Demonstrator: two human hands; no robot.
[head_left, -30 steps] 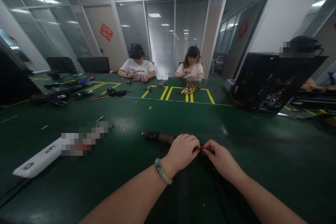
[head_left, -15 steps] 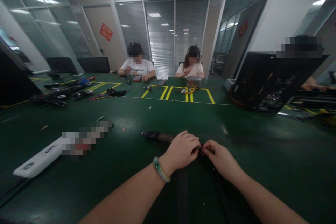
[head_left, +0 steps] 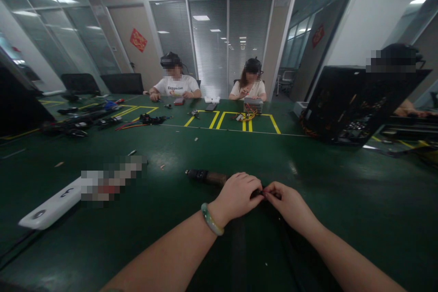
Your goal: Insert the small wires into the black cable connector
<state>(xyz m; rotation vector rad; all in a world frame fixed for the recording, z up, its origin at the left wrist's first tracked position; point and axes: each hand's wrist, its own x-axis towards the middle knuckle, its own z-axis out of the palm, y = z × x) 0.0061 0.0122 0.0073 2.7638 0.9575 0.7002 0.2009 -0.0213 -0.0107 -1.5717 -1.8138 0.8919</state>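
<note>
A dark electric screwdriver (head_left: 216, 179) lies on the green table, its black nose with a metal tip pointing left. My left hand (head_left: 239, 194), with a jade bangle (head_left: 211, 220) on the wrist, is closed around its rear end. Close against those fingers, my right hand (head_left: 285, 200) pinches a small dark piece at the tool's tail, which looks like its cord end. The fingers hide most of that joint. A dark cord (head_left: 285, 237) runs down the table below my right hand, hard to make out in the shadow.
To the left lies a white power strip (head_left: 51, 207), partly blurred out. Cables and black parts (head_left: 78, 121) are heaped at the far left. Two people sit opposite, one behind a grey box with coloured wires (head_left: 253, 106). A black computer case (head_left: 356, 105) stands at right, another person behind it.
Both my hands stay at the screwdriver's tail, shifting only slightly. Across the table, the person on the left has raised their head and moved one hand outward.
</note>
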